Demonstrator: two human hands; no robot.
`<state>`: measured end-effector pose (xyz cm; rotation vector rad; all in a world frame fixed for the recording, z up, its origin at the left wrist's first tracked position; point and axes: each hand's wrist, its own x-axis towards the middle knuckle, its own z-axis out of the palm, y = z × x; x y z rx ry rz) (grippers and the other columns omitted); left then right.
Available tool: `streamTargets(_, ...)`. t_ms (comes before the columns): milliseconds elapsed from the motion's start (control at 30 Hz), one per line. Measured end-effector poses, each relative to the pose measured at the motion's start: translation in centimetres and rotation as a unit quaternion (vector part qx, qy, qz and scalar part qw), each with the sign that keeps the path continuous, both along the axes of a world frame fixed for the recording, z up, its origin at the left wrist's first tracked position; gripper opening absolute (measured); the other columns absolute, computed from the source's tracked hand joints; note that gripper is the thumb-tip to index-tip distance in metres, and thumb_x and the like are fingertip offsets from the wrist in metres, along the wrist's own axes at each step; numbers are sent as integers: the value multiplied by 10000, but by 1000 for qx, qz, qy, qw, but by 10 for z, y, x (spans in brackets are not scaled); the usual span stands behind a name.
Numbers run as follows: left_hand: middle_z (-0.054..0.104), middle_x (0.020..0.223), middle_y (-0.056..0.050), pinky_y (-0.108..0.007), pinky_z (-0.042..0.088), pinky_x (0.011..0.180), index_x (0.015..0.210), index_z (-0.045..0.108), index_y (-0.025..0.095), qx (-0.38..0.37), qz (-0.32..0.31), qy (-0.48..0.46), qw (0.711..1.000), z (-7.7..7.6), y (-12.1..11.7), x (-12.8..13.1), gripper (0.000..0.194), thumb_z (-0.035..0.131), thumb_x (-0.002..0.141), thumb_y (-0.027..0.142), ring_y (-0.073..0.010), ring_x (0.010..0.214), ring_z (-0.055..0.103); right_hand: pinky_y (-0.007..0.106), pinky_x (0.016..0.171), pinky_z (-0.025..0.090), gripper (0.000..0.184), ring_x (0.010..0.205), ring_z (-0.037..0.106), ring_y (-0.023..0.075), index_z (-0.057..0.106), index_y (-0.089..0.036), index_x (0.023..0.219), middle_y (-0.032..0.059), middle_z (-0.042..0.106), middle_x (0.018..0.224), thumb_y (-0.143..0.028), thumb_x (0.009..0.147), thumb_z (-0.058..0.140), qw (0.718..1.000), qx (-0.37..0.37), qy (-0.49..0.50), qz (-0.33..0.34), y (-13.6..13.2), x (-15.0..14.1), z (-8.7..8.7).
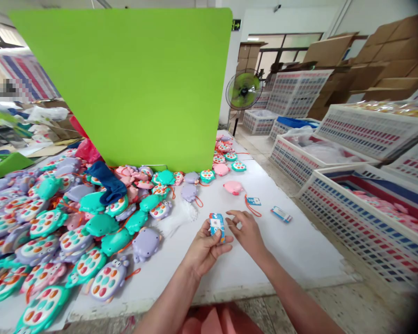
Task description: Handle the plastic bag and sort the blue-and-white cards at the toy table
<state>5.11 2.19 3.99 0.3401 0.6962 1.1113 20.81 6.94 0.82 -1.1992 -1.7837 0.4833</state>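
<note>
My left hand [206, 248] is closed around a small bundle of blue-and-white printed hang tags [216, 223], held above the table with the thumb on its face. Close beside it, my right hand [245, 232] pinches a thin pale strand that stretches from the tags; its exact kind is too fine to tell. Beyond the hands lies a pink animal-shaped toy [232, 187], with a blue tag [253, 201] on an orange cord next to it. To the right rests another tag bundle [281, 214].
Teal, purple and pink bubble-button toys [102, 227] are heaped on the left of the white table [292, 264]. A dark blue cloth [107, 183] lies on them. A green board [135, 88] stands behind. White plastic crates [362, 236] and a fan [244, 90] are at right.
</note>
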Motion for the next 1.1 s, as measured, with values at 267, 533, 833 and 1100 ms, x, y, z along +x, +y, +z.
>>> streamTargets(267, 563, 773, 23, -211, 556, 511, 1065, 485, 188, -42, 13, 59, 997, -11, 5, -22, 544, 776, 621, 69, -183, 690, 682, 327, 592, 437, 143, 538, 497, 157, 644, -234, 778, -17, 530, 571, -371, 740, 658, 877, -244, 352, 215, -12, 29, -5)
streamTargets(533, 567, 802, 26, -212, 544, 577, 961, 486, 200, -9, 142, 51, 989, -24, 5, 22, 493, 817, 596, 204, -163, 734, 668, 447, 839, 444, 441, 819, 594, 195, 592, -398, 1143, 10, 672, 1051, -287, 721, 652, 834, -164, 509, 135, -8, -8, -3)
streamTargets(833, 583, 933, -20, -259, 551, 631, 961, 472, 204, 143, 194, 175, 955, -21, 2, 37, 345, 707, 734, 316, -179, 827, 640, 335, 802, 474, 552, 972, 586, 185, 496, -270, 1289, 76, 569, 1255, -234, 756, 634, 828, -152, 540, 8, 3, -47, 16)
streamTargets(1100, 569, 947, -61, -277, 553, 617, 1017, 489, 183, 188, 119, 302, 927, -16, 8, 8, 218, 552, 816, 239, -175, 811, 611, 447, 923, 459, 842, 1037, 607, 247, 183, -229, 1452, 99, 661, 1100, -327, 777, 676, 891, -206, 376, 149, 2, -20, 11)
